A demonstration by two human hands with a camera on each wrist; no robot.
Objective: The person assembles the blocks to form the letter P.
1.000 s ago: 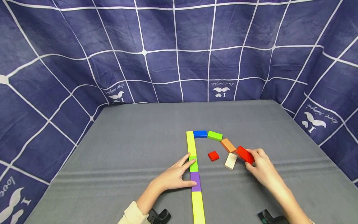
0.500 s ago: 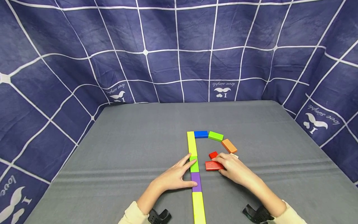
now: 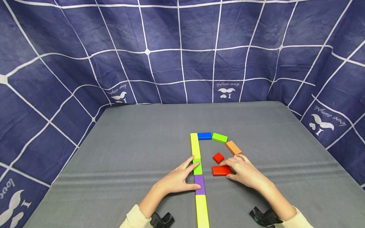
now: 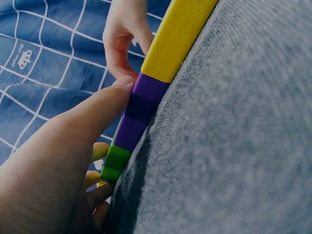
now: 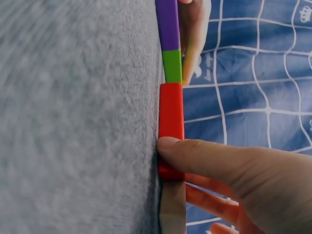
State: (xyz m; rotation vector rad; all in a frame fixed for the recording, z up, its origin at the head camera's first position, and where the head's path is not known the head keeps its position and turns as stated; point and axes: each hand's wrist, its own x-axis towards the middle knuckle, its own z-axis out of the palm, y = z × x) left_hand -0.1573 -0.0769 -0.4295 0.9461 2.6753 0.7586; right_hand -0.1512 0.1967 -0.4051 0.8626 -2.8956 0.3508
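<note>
My right hand point(image 3: 246, 172) pinches the right end of a long red block point(image 3: 220, 171) between thumb and fingers, low over the grey surface. Just behind it lies a small red block point(image 3: 218, 157). A pale wooden block point(image 5: 172, 209) shows beyond the long red one in the right wrist view; my right hand hides it from the head view. My left hand point(image 3: 178, 180) rests with spread fingers on a straight row of blocks. Its fingertips touch the green block point(image 3: 198, 170), and its thumb touches the purple block point(image 3: 200, 180).
Yellow blocks point(image 3: 202, 210) form both ends of the visible row. From the far end, a blue block point(image 3: 204, 136), a green block point(image 3: 219, 137) and an orange block point(image 3: 233, 147) curve rightward. Blue gridded cloth point(image 3: 199, 66) hangs around the grey table point(image 3: 142, 133).
My right hand has carried the long red block left and nearer, from beside the orange block to just in front of the small red one. The left hand stays put.
</note>
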